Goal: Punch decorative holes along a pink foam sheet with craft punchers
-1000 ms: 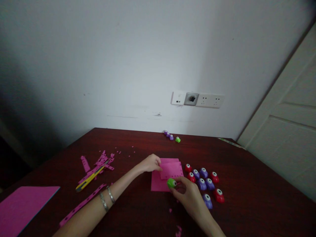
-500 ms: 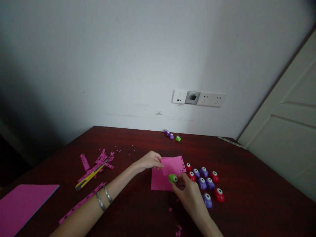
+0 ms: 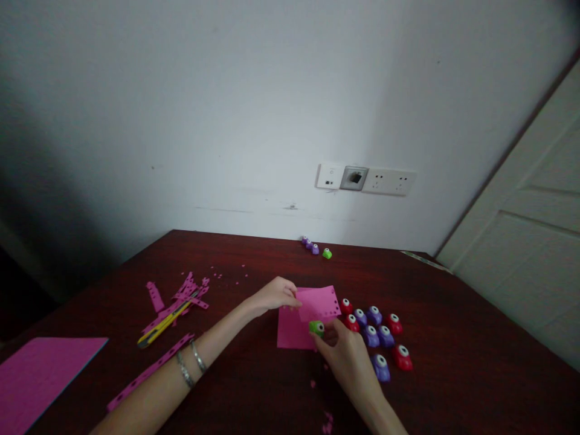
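Note:
My left hand (image 3: 277,294) pinches the left edge of a small pink sheet (image 3: 317,302), which has small holes along its right and lower right edges. Beneath it a larger pink sheet (image 3: 290,333) lies on the table. A green punch (image 3: 316,328) with a round white-and-dark top is gripped between the fingers of my right hand (image 3: 347,350), at the lower edge of the small sheet. Just right of that hand, several purple punches (image 3: 385,336) and red punches (image 3: 402,357) stand in loose rows.
On the dark red table (image 3: 254,399), a yellow cutter (image 3: 165,323) lies among pink scraps (image 3: 188,290) at the left. A big pink sheet (image 3: 45,374) is at the left front. Small purple punches (image 3: 309,244) and a green one (image 3: 327,254) stand near the wall.
The green punch has tilted slightly in my right hand. Both hands and the small sheet have otherwise hardly moved.

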